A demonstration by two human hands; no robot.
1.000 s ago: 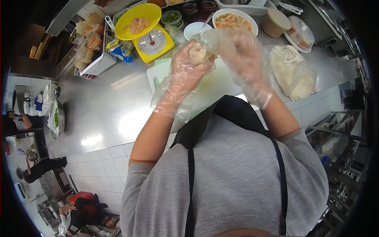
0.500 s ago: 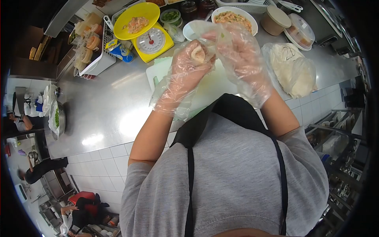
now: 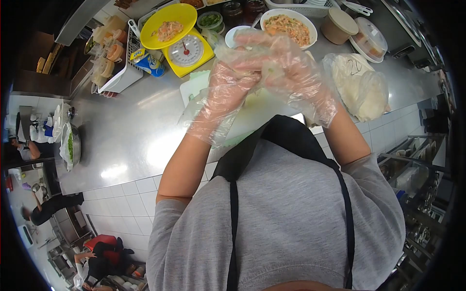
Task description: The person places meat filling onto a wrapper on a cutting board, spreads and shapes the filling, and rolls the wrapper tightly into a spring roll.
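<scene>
My left hand (image 3: 228, 89), in a clear plastic glove, is closed above a pale green cutting board (image 3: 255, 114). My right hand (image 3: 291, 72), gloved too, reaches across it with its fingers bent over the left one's top. What lies between them is hidden by the fingers. Beyond the hands are a small white bowl (image 3: 235, 35) and a white bowl of chopped orange filling (image 3: 287, 28). A yellow scale (image 3: 187, 52) carries a yellow dish (image 3: 150, 24) with a lump of filling. A plastic bag of pale dough (image 3: 357, 85) lies right of my right hand.
A white basket of sauce bottles (image 3: 127, 72) and a blue-yellow packet (image 3: 148, 63) stand at the left. Lidded containers (image 3: 338, 26) are at the back right. A metal bowl with greens (image 3: 73, 145) sits far left. Other people are in the background at the left.
My right hand has come down and left onto my left hand. The pale, round dough piece seen earlier in my left hand is now covered.
</scene>
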